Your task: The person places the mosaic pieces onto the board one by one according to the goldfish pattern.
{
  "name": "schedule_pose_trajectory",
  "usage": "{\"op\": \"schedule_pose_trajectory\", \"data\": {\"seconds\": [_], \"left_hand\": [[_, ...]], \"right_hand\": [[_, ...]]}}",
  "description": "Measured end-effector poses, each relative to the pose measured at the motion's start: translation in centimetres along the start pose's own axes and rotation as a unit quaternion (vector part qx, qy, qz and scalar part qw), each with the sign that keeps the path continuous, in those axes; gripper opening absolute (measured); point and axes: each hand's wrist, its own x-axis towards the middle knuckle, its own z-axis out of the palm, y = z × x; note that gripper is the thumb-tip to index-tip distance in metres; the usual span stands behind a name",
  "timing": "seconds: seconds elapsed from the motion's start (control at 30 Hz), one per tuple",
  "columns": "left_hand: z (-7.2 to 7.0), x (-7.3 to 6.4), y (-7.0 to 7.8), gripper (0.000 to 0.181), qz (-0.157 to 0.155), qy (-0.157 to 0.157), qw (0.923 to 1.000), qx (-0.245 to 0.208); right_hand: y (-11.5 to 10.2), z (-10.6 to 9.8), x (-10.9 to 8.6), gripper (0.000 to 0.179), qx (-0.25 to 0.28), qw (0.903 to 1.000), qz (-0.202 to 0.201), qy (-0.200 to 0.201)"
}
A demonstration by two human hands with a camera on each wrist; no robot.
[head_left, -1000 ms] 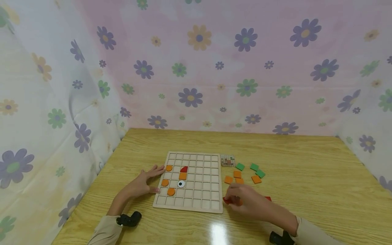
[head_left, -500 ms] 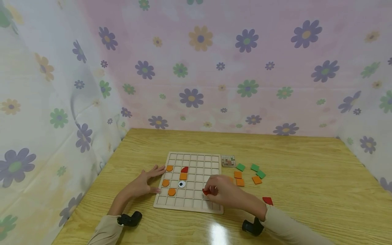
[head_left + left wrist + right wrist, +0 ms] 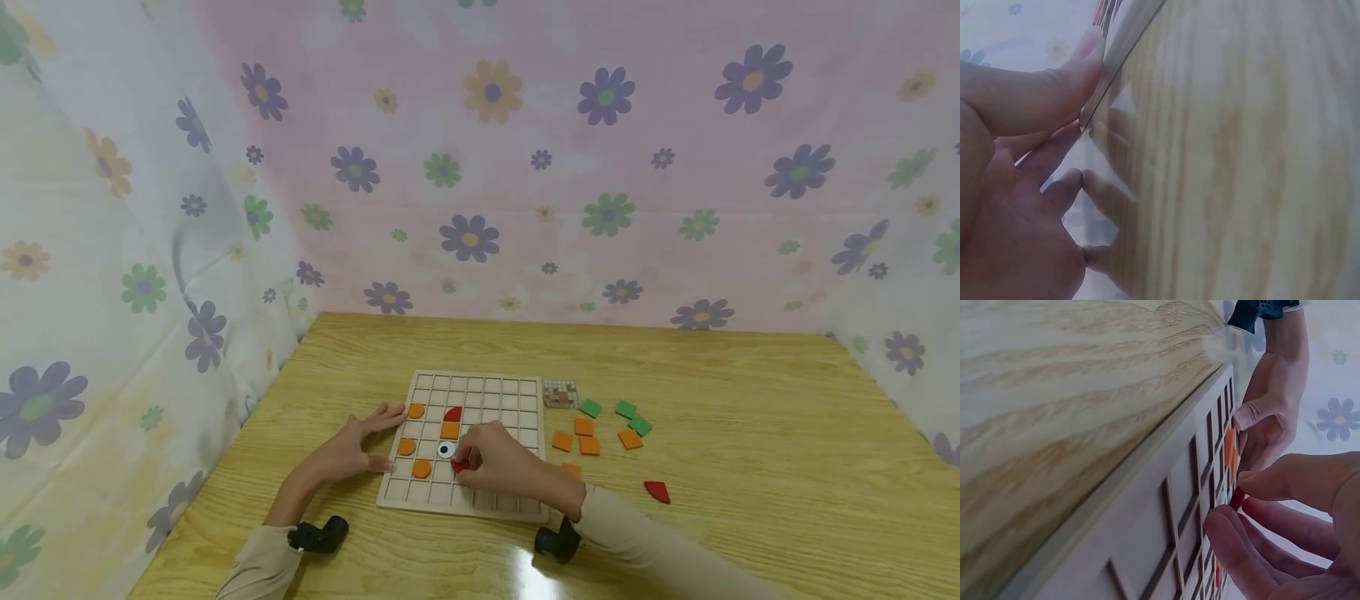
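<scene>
A wooden grid board [image 3: 498, 386] lies on the table. My left hand [image 3: 341, 450] rests at its left edge, fingers spread and thumb on the rim. My right hand [image 3: 502, 460] pinches a small red tile [image 3: 1237, 499] between thumb and fingers, low over the board just right of and below the eye tile [image 3: 446, 450]. The held tile's outline is mostly hidden by the fingers. Above the eye tile sit an orange square [image 3: 449, 430] and a red curved-edge tile [image 3: 453, 413]. Orange rounded tiles [image 3: 422, 469] occupy cells at the left.
Right of the board lie several loose orange squares [image 3: 589, 446] and green squares [image 3: 591, 407]. Another orange tile [image 3: 572, 471] is partly covered by my right forearm. A red quarter-round tile [image 3: 657, 492] lies farther right. A small printed grid card [image 3: 561, 393] touches or nearly touches the board's right edge.
My right hand has picked up a red tile from right of the board and carried it left across the grid to beside the eye tile. The left hand stays in place.
</scene>
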Motion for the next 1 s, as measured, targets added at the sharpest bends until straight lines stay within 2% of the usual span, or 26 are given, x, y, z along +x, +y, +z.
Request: {"op": "schedule_pose_trajectory", "data": {"seconds": [0.3, 0.53, 0.73, 1.0], "left_hand": [[-0.2, 0.3, 0.4, 0.078, 0.005, -0.005, 1.0000, 0.000], [-0.4, 0.6, 0.5, 0.077, 0.015, -0.008, 0.9998, 0.006], [-0.4, 0.6, 0.4, 0.078, 0.016, -0.006, 0.9998, 0.009], [0.0, 0.0, -0.1, 0.077, 0.005, -0.004, 0.9999, -0.012]], "right_hand": [[-0.2, 1.2, 1.6, 0.008, -0.037, 0.9993, 0.000, -0.008], [-0.3, 1.5, 1.8, 0.007, -0.046, 0.9989, -0.004, -0.007], [-0.3, 1.9, 1.9, 0.004, -0.078, 0.9969, 0.005, 0.000], [-0.5, 2.5, 1.9, 0.006, -0.042, 0.9988, 0.015, 0.021]]}}
